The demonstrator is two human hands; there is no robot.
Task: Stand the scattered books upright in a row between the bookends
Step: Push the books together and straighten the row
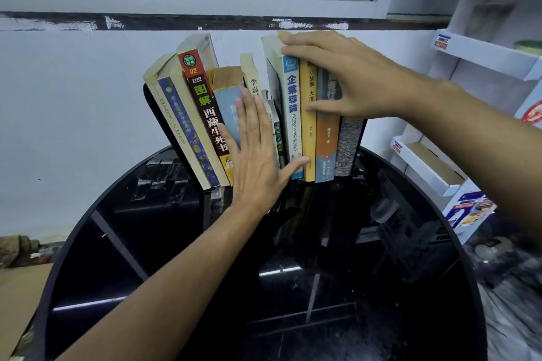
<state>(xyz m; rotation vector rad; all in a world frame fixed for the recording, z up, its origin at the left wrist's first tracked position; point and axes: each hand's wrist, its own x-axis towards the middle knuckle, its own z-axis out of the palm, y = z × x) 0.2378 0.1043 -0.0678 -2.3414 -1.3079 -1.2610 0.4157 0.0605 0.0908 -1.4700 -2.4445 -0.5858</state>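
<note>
The table [123, 243] before me was round, black and glossy, with a dark rim. At its far edge, close to the wall [73, 97], the books [293, 114] stood on it in a row. Those on the left leaned against the left bookend [152, 102], and those on the right stood nearly upright beside the right bookend [361, 138].

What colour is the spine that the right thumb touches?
Yellow; the head view shows the spine best.
</note>
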